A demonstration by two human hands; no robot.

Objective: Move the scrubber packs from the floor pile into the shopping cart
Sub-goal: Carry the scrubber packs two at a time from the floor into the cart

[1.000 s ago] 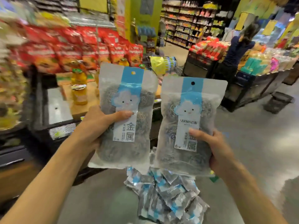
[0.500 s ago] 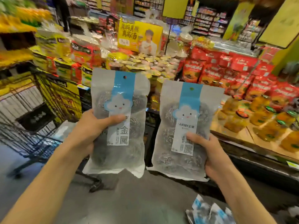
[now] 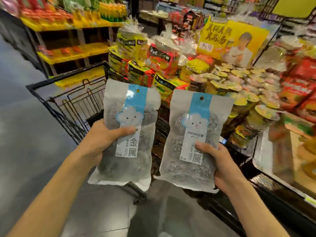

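Note:
Two scrubber packs are held upright in front of me, each a frosted bag with a blue strip and a cloud face. My left hand (image 3: 104, 137) grips the left scrubber pack (image 3: 131, 161), thumb across its label. My right hand (image 3: 220, 163) grips the right scrubber pack (image 3: 181, 147), thumb on its lower label. Behind both packs stands the black wire shopping cart (image 3: 68, 101), its basket rim at centre left. The floor pile is out of view.
A display table (image 3: 266, 182) with stacked noodle packs (image 3: 160, 53), cup lids and red bags fills the right and centre. Yellow shelving (image 3: 71, 50) runs along the back left. Grey floor (image 3: 25, 134) lies open on the left.
My view has swung left: the floor pile has left the frame and the cart has come to the centre, right behind the packs. Both hands still hold their packs the same way.

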